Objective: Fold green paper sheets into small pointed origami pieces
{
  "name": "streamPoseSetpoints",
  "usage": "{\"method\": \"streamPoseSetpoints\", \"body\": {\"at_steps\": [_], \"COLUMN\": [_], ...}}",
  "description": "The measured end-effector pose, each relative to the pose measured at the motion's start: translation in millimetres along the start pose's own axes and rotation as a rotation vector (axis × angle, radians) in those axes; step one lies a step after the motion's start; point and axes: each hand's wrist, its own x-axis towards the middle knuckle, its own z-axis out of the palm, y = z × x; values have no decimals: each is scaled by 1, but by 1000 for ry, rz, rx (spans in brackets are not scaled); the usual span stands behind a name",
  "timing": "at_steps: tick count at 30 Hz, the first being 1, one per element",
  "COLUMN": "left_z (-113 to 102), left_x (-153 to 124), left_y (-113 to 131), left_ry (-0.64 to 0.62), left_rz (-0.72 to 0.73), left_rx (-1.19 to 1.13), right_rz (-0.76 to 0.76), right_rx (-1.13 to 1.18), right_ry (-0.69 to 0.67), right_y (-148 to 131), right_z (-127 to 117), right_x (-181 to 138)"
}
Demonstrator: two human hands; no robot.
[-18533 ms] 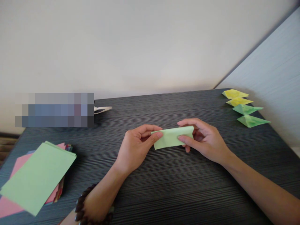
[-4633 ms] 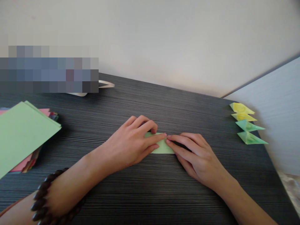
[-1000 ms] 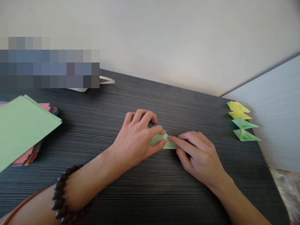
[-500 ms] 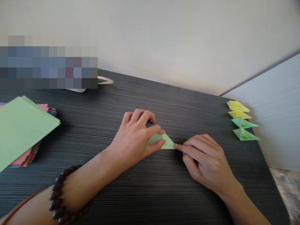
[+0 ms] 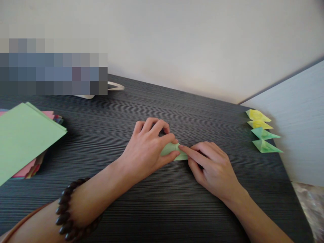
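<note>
A small folded piece of light green paper (image 5: 170,149) lies on the dark striped table (image 5: 152,209) at the middle. My left hand (image 5: 148,148) rests over its left part, thumb and forefinger pinched on the fold. From the right, my right hand (image 5: 211,167) presses its forefinger tip down on the paper's right part, the other fingers curled. Most of the paper is hidden under the two hands. A dark bead bracelet (image 5: 73,212) sits on my left wrist.
A stack of coloured paper sheets (image 5: 22,138) with a green one on top lies at the left edge. Two yellow (image 5: 257,116) and two green folded pieces (image 5: 264,141) are lined up at the right by a pale panel (image 5: 298,125). A white object (image 5: 111,87) lies at the back.
My right forefinger slid back left along the paper's right edge to the fold by my left thumb. The left hand stayed in place, pinching the paper.
</note>
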Motion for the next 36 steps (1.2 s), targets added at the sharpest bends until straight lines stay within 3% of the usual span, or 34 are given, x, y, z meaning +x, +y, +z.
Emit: {"method": "streamPoseSetpoints", "body": {"at_steps": [19,26,36], "left_z": [1,3,1], "left_x": [0,0,1], "left_y": [-2,-3,-2], "left_ry": [2,19,-1], "left_rz": [-21,-17,21], "left_rx": [-34,-13,45], "right_rz": [-4,-3,-35], "right_rx": [72,-5,-49], "right_ry": [106,14,-3], "right_y": [6,6,4], "right_z": [-8,2,2], "right_x": [-7,4,4]}}
